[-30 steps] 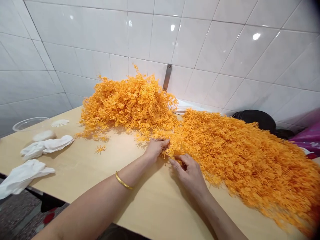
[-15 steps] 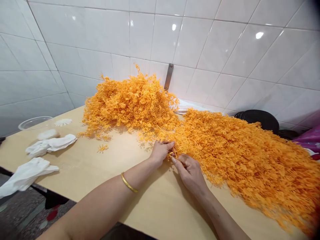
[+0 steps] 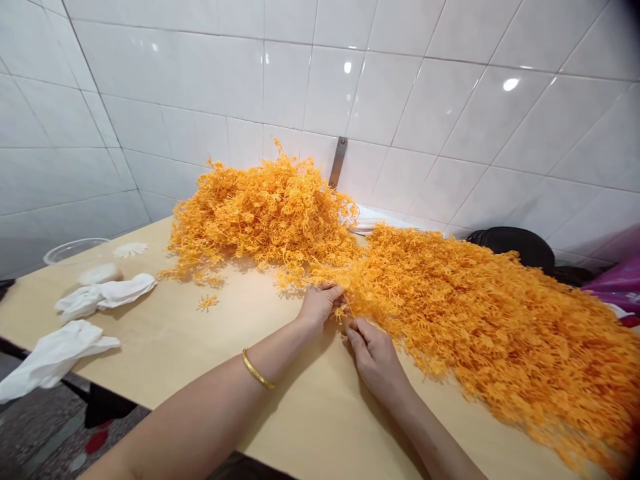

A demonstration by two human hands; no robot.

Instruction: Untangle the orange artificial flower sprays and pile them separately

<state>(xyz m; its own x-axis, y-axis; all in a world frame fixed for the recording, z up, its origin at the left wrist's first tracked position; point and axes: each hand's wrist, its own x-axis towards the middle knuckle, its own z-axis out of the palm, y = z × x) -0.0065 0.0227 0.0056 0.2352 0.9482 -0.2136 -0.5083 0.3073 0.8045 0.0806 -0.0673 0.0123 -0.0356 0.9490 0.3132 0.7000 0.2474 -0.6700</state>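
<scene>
My left hand (image 3: 318, 308), with a gold bangle on its wrist, pinches an orange plastic sprig (image 3: 341, 313) with thin, branching tips. Just below and to its right, my right hand (image 3: 374, 353) is closed, thumb against curled fingers, at the lower end of a thin orange strand. The exact grip of the right fingertips is partly hidden. Both hands are low over the table, at the near edge of a wide spread of orange sprigs (image 3: 490, 327). Behind the left hand rises a taller heap of similar sprigs (image 3: 265, 213).
A single orange piece (image 3: 207, 303) lies left of the hands on the beige table (image 3: 200, 353). White gloves (image 3: 57, 353), a white flower-shaped piece (image 3: 131, 249) and a clear round lid (image 3: 77, 251) are farther left. A black rounded object (image 3: 517, 247) stands by the tiled wall.
My right hand has drawn slightly down and away from the left, and its fingers have curled in more. The left hand stays nearly in place. The whole view has tilted a little upward.
</scene>
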